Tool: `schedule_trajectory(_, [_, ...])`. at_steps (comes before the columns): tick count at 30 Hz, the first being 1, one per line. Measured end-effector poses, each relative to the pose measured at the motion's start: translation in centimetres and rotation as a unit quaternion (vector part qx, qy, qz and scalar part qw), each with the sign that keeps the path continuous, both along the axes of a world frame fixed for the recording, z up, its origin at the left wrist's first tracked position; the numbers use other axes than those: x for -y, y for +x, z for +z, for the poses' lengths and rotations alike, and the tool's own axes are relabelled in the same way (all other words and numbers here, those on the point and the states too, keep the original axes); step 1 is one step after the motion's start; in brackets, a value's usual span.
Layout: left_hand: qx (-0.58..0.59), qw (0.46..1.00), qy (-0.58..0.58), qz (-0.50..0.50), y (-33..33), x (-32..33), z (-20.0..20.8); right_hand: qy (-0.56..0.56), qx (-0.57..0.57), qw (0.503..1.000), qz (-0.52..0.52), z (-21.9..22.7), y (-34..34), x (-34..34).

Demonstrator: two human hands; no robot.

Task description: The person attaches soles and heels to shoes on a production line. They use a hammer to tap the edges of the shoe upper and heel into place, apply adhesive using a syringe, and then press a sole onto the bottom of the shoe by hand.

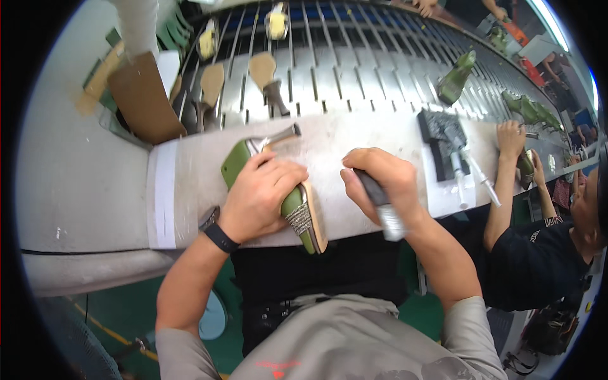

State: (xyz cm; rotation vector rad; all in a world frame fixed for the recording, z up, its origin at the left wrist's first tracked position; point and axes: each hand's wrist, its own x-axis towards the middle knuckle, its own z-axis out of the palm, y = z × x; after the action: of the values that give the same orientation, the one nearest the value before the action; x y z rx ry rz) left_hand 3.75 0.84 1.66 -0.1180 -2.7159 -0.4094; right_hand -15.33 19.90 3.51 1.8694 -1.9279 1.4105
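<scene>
My left hand (pixel 263 193) is wrapped round a high-heeled sandal (pixel 305 221) that is mounted on a green shoe last (pixel 235 163). The sandal lies on its side at the table's front edge, its heel pointing away from me, its braided silvery strap and tan sole edge showing. To the right of it, my right hand (pixel 387 180) grips a tool (pixel 373 187) with a dark handle. The tool's silvery end points toward me and is smeared by motion, so its exact kind is unclear. A gap separates the tool from the sandal.
Beyond the worktable (pixel 354 133) runs a slatted roller conveyor (pixel 329 76) carrying several shoes and lasts. A black tray (pixel 437 130) holds white-handled brushes (pixel 457 180) at right. A brown board (pixel 144 98) stands at left. A co-worker (pixel 538 253) handles a shoe further right.
</scene>
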Motion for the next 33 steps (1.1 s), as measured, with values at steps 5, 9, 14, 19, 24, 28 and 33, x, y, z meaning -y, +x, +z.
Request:
schedule_trajectory(5, [-0.06,0.938,0.339,0.045,1.5,-0.5,2.5,0.195,-0.206,0.95,-0.133,-1.6,-1.9,-5.6])
schedule_trajectory(9, [-0.088,0.62,0.773,-0.106,1.2,-3.4,3.6,0.062,-0.077,0.995,0.027,-0.8,3.8,-7.0])
schedule_trajectory(14, [-0.001,0.54,0.823,-0.175,1.9,-6.9,1.9,-0.052,-0.101,0.993,0.015,-4.1,8.5,-7.2])
schedule_trajectory(19, [-0.028,0.46,0.871,-0.168,2.6,-9.1,0.2,-0.051,-0.077,0.996,-0.021,-4.2,10.7,-9.3])
schedule_trajectory(24, [-0.026,0.381,0.899,-0.217,3.0,-10.0,-1.6,-0.03,-0.08,0.996,-0.041,-4.4,11.3,-10.2])
schedule_trajectory(28, [-0.02,0.357,0.904,-0.233,2.9,-10.1,-2.4,-0.01,-0.056,0.998,-0.032,-3.7,11.2,-10.4])
schedule_trajectory(33, [-0.025,0.529,0.847,-0.048,1.4,-9.8,0.2,-0.012,0.107,0.994,0.031,-0.6,7.7,-8.7])
